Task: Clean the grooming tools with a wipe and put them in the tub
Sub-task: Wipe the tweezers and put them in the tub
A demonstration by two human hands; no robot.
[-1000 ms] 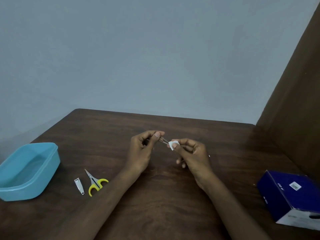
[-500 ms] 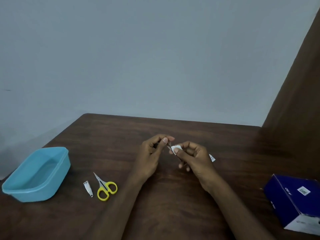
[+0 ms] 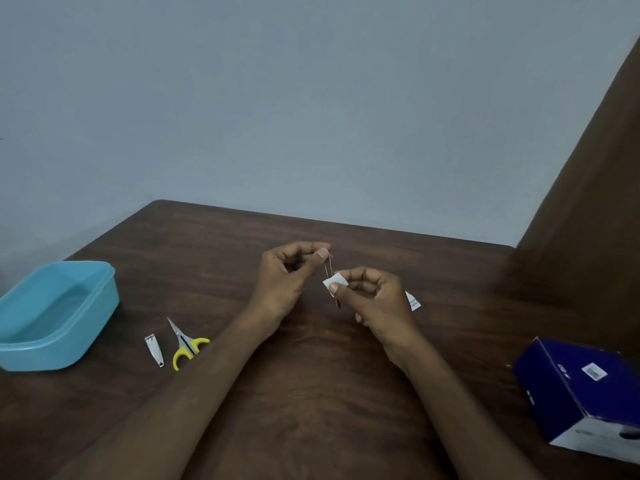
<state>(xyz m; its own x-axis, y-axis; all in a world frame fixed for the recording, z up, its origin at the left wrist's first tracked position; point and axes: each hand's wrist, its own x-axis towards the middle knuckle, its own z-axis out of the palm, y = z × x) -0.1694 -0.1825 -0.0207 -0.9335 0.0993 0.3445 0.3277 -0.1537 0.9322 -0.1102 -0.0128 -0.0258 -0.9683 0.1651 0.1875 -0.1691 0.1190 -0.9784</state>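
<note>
both forearms reach in from the near edge of the table (image 3: 311, 393) and meet above its middle. the left hand (image 3: 284, 282) is raised, thumb and forefinger pinching the top end of the tweezers (image 3: 329, 271), other fingers curled in. the tweezers hang almost upright, tips down. the right hand (image 3: 374, 299) pinches a small white wipe (image 3: 335, 281) around the tweezers partway down, remaining fingers loosely curled. the tub (image 3: 52, 313) sits far left, with the clipper (image 3: 154, 349) and scissors (image 3: 185, 342) lying just beside it. a blue box (image 3: 581, 389) stands at right.
</note>
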